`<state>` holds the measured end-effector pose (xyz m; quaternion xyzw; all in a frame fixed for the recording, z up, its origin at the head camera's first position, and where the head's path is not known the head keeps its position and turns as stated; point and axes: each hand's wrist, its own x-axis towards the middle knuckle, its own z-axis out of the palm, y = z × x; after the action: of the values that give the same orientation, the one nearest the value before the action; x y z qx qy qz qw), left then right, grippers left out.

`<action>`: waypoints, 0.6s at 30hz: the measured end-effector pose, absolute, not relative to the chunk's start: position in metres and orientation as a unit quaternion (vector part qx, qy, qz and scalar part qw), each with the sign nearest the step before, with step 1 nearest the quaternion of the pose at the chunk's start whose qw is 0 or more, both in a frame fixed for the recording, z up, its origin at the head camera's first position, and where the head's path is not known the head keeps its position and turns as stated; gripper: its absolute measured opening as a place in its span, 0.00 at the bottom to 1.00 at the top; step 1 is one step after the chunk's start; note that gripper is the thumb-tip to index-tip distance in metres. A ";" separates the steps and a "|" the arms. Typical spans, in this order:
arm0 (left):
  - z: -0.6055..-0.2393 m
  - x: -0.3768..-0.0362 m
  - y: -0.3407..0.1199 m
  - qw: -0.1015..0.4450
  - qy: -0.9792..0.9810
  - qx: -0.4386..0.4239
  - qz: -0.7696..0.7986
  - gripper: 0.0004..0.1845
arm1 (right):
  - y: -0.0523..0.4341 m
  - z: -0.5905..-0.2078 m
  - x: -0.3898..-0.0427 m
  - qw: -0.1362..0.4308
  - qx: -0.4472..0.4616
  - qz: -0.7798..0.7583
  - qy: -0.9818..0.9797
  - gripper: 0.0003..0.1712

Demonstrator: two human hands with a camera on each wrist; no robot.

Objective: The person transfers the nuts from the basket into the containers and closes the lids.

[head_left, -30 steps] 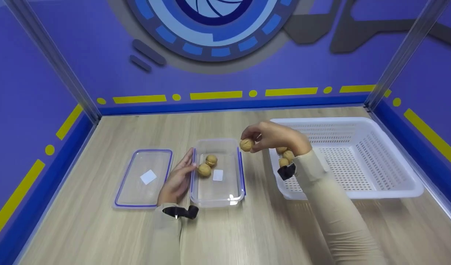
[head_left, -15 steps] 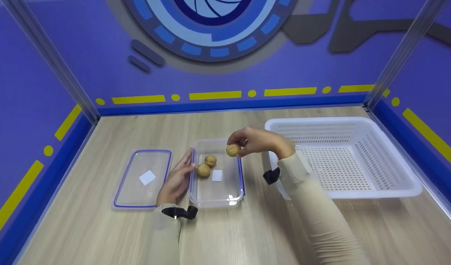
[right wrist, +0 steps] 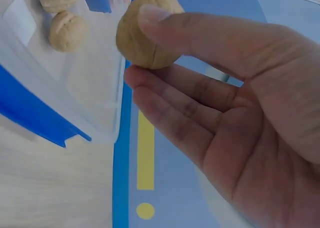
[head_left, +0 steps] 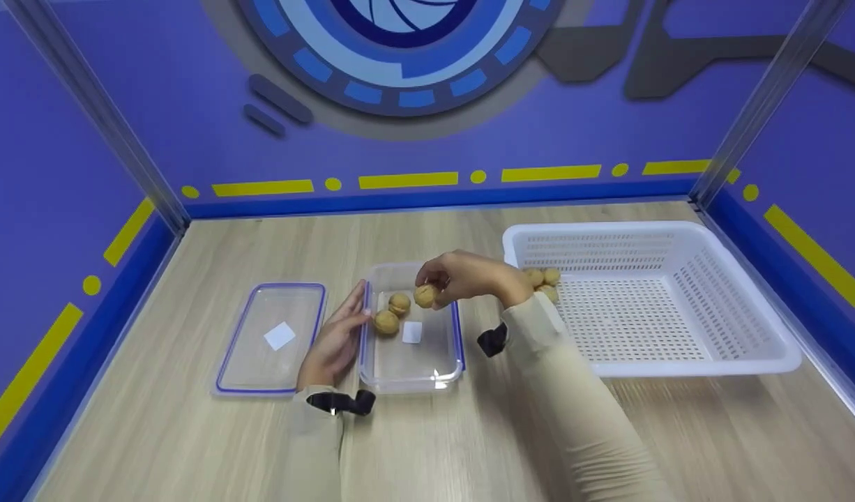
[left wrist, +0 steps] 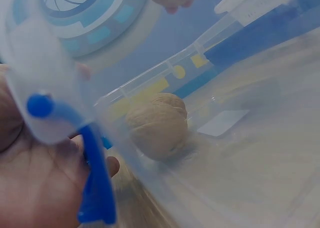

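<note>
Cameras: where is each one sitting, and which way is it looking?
Head: worn on the person's head, looking forward and down at the table, clear box, lid and white basket; both hands and sleeves show.
Left wrist: on the left wrist, looking through the box wall at a walnut; the left hand shows.
Right wrist: on the right wrist, looking past the right hand, which pinches a walnut above the box.
Shared: head and right wrist both show the held walnut and two walnuts in the box.

Light wood-grain tabletop, purple walls with yellow dashes, blue circular emblem, metal corner posts
</note>
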<state>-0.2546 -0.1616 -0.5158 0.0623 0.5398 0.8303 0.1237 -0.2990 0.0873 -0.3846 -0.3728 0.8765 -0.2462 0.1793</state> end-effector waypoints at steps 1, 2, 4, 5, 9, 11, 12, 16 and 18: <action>-0.516 -0.255 -0.162 0.123 0.539 0.062 0.831 0.35 | 0.086 -0.386 -0.299 0.182 -0.371 -0.244 0.877 0.22; -0.516 -0.255 -0.162 0.123 0.539 0.062 0.831 0.35 | 0.084 -0.387 -0.300 0.184 -0.371 -0.242 0.877 0.22; -0.516 -0.255 -0.162 0.124 0.538 0.058 0.832 0.35 | 0.081 -0.390 -0.300 0.187 -0.371 -0.241 0.877 0.22; -0.516 -0.255 -0.162 0.124 0.538 0.057 0.832 0.35 | 0.080 -0.392 -0.300 0.188 -0.371 -0.241 0.877 0.22; -0.515 -0.254 -0.161 0.123 0.534 0.053 0.835 0.35 | 0.076 -0.397 -0.301 0.192 -0.365 -0.247 0.877 0.22; -0.515 -0.255 -0.161 0.122 0.532 0.056 0.836 0.35 | 0.074 -0.400 -0.302 0.195 -0.363 -0.251 0.876 0.23; -0.515 -0.255 -0.161 0.122 0.531 0.058 0.837 0.35 | 0.073 -0.401 -0.302 0.196 -0.362 -0.252 0.876 0.23; -0.516 -0.255 -0.161 0.119 0.529 0.065 0.838 0.36 | 0.067 -0.405 -0.304 0.201 -0.353 -0.253 0.878 0.23; -0.516 -0.254 -0.162 0.119 0.530 0.063 0.837 0.36 | 0.064 -0.406 -0.304 0.204 -0.347 -0.254 0.880 0.23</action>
<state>-0.2544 -0.1616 -0.5161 0.0634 0.5299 0.8373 0.1188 -0.3041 0.0644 -0.4064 -0.3467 0.8796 -0.2539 0.2039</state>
